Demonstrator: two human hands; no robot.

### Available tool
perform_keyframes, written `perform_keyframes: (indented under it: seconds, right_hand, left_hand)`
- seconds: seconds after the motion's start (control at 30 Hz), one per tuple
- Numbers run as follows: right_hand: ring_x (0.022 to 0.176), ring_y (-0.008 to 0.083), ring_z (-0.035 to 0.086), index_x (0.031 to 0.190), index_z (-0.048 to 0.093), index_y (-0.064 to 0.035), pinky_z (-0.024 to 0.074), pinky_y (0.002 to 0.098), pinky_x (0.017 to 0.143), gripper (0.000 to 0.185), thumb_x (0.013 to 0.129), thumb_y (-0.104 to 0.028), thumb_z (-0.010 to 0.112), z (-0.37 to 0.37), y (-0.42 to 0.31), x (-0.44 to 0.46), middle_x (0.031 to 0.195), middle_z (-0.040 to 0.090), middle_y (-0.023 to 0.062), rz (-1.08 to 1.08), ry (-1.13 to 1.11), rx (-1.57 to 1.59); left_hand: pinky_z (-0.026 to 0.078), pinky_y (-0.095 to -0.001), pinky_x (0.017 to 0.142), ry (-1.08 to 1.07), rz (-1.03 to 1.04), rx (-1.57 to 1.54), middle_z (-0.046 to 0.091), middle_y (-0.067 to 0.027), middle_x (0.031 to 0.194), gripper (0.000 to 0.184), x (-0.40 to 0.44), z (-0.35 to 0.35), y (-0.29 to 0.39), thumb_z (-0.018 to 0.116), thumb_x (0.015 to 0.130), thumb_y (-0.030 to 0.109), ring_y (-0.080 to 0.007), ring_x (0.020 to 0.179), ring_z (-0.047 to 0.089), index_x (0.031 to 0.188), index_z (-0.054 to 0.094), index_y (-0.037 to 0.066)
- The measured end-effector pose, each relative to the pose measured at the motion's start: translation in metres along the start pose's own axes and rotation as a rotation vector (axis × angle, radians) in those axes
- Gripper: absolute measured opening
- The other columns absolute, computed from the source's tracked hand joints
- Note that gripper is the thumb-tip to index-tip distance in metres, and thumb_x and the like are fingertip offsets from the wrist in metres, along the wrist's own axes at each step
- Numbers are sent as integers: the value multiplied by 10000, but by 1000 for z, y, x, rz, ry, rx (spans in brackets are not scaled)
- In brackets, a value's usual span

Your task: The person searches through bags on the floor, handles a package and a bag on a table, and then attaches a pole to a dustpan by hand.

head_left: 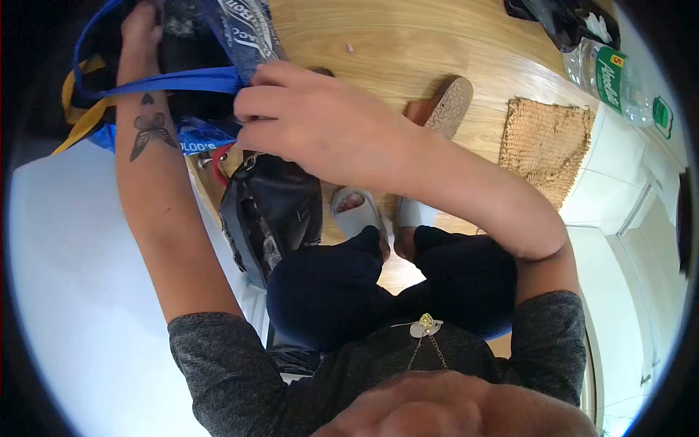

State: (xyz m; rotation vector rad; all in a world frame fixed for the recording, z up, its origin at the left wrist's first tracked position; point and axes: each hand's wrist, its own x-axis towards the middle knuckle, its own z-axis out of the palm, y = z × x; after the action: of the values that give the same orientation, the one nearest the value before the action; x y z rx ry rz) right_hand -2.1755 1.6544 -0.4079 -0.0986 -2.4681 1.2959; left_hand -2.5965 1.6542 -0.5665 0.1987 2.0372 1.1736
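Observation:
A large blue shopping bag (251, 33) with printed lettering stands at the upper left, with a blue strap (182, 80) and a yellow strap (91, 116). My right hand (291, 116) is closed on the bag's rim beside the blue strap, fingers curled. My left forearm passes under the blue strap, and my left hand (143, 25) is inside the dark opening of the bag. Its fingers are mostly hidden, so what they touch cannot be seen. Below my right hand sits a black leather handbag (273, 197).
Loose brown slippers (448, 109) lie on the wooden floor (378, 44). A brown woven mat (542, 149) is at the right. Past it are a green-labelled plastic bottle (611, 76) and a black plastic bag (557, 22). A white surface (80, 255) borders the left.

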Motion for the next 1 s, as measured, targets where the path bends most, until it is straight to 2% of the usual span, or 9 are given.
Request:
perform_keyframes:
  seconds: [0.2, 0.23, 0.3, 0.4, 0.5, 0.67, 0.77, 0.83, 1.0]
  right_hand:
    - [1002, 230, 471, 882, 619, -57, 472, 316, 780, 206, 686, -75, 556, 1, -4, -10, 954, 523, 36, -14, -145, -29]
    - [1006, 234, 471, 888, 620, -58, 472, 317, 779, 212, 686, -76, 557, 1, -7, -10, 955, 523, 35, 18, -208, -35]
    - [950, 219, 484, 832, 634, -63, 492, 309, 752, 163, 698, -98, 547, 3, -6, -9, 927, 530, 34, -14, -147, -62]
    - [943, 214, 493, 831, 636, -63, 490, 301, 757, 164, 708, -105, 535, -3, -9, -8, 921, 539, 36, -28, -164, -117]
    - [978, 214, 494, 885, 625, -55, 466, 296, 792, 207, 704, -89, 531, -7, -12, -7, 941, 544, 37, -19, -279, -148]
    - [950, 196, 501, 894, 624, -46, 461, 292, 798, 220, 699, -83, 528, -2, -17, -8, 934, 547, 30, -45, -353, -165]
    - [954, 197, 493, 909, 621, -48, 457, 296, 801, 230, 702, -86, 526, 3, -20, -8, 937, 541, 29, -38, -302, -118]
    - [870, 192, 511, 751, 637, -40, 492, 261, 749, 121, 706, -91, 537, 7, -21, -6, 856, 558, 33, -113, -148, -155]
    - [881, 193, 505, 786, 633, -52, 473, 268, 768, 136, 714, -94, 526, 9, -19, -2, 868, 551, 29, -105, -105, -132]
  left_hand:
    - [396, -341, 922, -331, 290, 269, 522, -109, 1180, 359, -99, 28, -20, 504, 870, 159, -231, 1081, 492, 1199, 476, 18]
    - [393, -342, 924, -289, 603, 713, 529, -120, 1179, 400, -108, 19, -31, 521, 853, 189, -244, 1077, 507, 1209, 467, 14]
    - [381, -413, 920, -264, 756, 871, 561, -193, 1116, 516, -165, 38, -15, 524, 807, 423, -294, 1012, 548, 1147, 537, 36]
    - [365, -411, 948, -690, 348, 1620, 593, -189, 1086, 640, -210, 38, -23, 640, 669, 538, -305, 1014, 566, 1066, 607, 37]
    - [366, -409, 948, -867, 166, 1860, 602, -187, 1068, 651, -241, 37, -11, 657, 639, 546, -312, 1006, 568, 1044, 620, 38]
    - [366, -406, 950, -926, 50, 1927, 617, -183, 1038, 670, -258, 24, 3, 684, 589, 560, -324, 994, 572, 1007, 642, 38]
    - [385, -404, 929, -926, 29, 1911, 626, -176, 1015, 663, -258, 13, 8, 705, 543, 555, -332, 981, 575, 982, 657, 60]
    - [441, -404, 865, -916, 0, 1882, 635, -160, 981, 632, -251, 4, 6, 734, 464, 523, -343, 956, 578, 952, 675, 126]
    - [431, -404, 888, -838, 15, 1861, 613, -200, 1018, 662, -260, 3, 27, 753, 453, 498, -356, 995, 557, 965, 666, 87]
